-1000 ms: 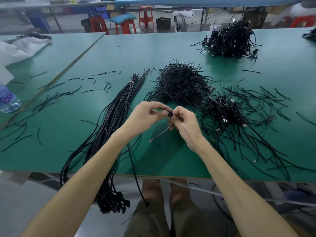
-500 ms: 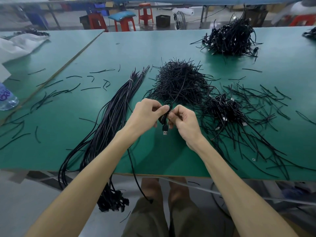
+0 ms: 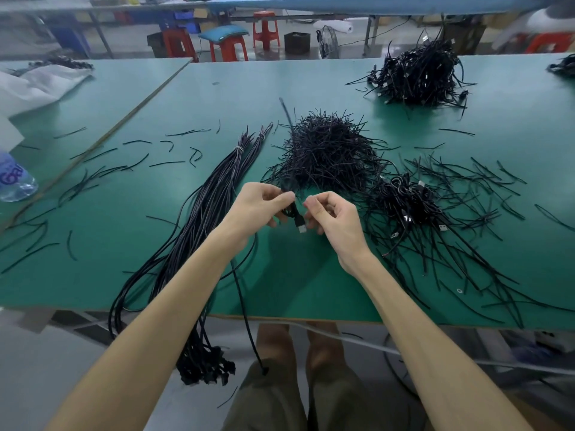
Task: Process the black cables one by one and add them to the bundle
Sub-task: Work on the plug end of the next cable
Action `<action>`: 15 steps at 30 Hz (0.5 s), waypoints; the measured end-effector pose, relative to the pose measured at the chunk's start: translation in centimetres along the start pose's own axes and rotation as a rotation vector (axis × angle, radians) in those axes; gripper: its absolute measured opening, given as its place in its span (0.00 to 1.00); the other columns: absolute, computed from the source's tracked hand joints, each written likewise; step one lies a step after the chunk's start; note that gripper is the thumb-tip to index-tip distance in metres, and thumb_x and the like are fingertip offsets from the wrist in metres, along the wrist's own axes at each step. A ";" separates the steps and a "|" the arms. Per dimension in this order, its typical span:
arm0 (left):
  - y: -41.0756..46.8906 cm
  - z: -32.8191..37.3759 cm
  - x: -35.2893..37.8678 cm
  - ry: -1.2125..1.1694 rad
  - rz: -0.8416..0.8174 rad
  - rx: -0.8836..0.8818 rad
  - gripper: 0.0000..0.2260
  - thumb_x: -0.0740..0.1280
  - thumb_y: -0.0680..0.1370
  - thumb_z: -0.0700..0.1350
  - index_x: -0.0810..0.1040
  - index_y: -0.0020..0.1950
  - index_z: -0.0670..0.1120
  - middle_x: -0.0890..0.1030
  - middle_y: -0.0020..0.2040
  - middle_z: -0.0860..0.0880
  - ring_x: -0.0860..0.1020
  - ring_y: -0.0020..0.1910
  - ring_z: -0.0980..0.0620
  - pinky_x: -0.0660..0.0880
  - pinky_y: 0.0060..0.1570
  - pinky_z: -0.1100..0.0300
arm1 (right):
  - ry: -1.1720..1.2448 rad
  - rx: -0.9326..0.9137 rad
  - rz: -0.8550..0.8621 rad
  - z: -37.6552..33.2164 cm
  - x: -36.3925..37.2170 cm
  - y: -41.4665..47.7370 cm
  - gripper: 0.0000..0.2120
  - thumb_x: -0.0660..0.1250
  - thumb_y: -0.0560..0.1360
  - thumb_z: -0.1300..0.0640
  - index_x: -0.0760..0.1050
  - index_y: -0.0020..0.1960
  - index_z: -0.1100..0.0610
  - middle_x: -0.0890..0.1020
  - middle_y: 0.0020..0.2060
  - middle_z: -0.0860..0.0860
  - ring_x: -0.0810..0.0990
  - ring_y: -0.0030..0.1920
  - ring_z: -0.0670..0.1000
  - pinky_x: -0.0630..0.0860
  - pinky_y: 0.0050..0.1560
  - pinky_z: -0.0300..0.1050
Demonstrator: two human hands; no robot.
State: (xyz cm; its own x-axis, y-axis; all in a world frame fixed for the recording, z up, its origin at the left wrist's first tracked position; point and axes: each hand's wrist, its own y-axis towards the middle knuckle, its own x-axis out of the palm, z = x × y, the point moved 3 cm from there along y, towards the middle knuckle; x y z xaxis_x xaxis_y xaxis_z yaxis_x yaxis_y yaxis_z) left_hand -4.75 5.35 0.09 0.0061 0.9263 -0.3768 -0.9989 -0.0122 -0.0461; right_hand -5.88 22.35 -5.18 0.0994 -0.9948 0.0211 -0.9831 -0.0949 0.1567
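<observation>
Smooth matt green table top (image 3: 311, 88), laminate look. Dull black plastic sheath on the held cable (image 3: 245, 306); its plug (image 3: 301, 228) has a bright metal tip. The bundle (image 3: 199, 219) has the same matt sheathing. Clear glossy plastic bottle (image 3: 15, 181). Red plastic stools (image 3: 228, 48).

A green table (image 3: 311, 88) bears a cable bundle (image 3: 199, 219) and black tie heap (image 3: 326, 150).

Black cables (image 3: 199, 219) on green table (image 3: 311, 275); red stools (image 3: 228, 46) behind

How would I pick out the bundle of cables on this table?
Start at the green table. Left of the left hand lies the bundle, long straight cables running from mid-table over the near edge. Unlike the tangled heaps beside it, a pale band ties it.
</observation>
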 end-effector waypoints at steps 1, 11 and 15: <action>0.0 -0.1 0.0 -0.007 0.011 -0.022 0.10 0.68 0.82 0.47 0.84 0.50 0.41 0.87 0.42 0.47 0.85 0.38 0.53 0.78 0.37 0.60 | -0.004 0.004 0.006 0.1 0.0 0.0 0.09 0.70 0.80 0.51 0.80 0.48 0.58 0.84 0.38 0.52 0.81 0.36 0.45 0.73 0.35 0.36; -0.4 -0.7 1.0 -0.018 0.059 -0.044 0.11 0.66 0.84 0.46 0.83 0.48 0.41 0.87 0.41 0.47 0.85 0.38 0.54 0.77 0.38 0.62 | -0.033 -0.009 -0.031 0.0 0.3 0.3 0.08 0.73 0.77 0.50 0.80 0.48 0.56 0.83 0.37 0.46 0.79 0.36 0.42 0.73 0.36 0.33; -0.6 -0.4 1.3 -0.021 0.103 -0.032 0.12 0.67 0.83 0.45 0.84 0.48 0.38 0.86 0.41 0.43 0.84 0.39 0.50 0.74 0.37 0.59 | -0.079 0.003 -0.066 -0.1 0.7 0.3 0.09 0.75 0.76 0.51 0.80 0.49 0.57 0.85 0.41 0.49 0.81 0.40 0.42 0.76 0.40 0.34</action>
State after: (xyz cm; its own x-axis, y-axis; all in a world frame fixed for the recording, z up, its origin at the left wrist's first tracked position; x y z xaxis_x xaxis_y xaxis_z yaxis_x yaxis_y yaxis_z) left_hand -4.12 6.42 -0.73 -0.0977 0.9273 -0.3613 -0.9921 -0.1192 -0.0379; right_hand -6.08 21.65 -4.98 0.1517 -0.9862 -0.0669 -0.9752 -0.1603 0.1526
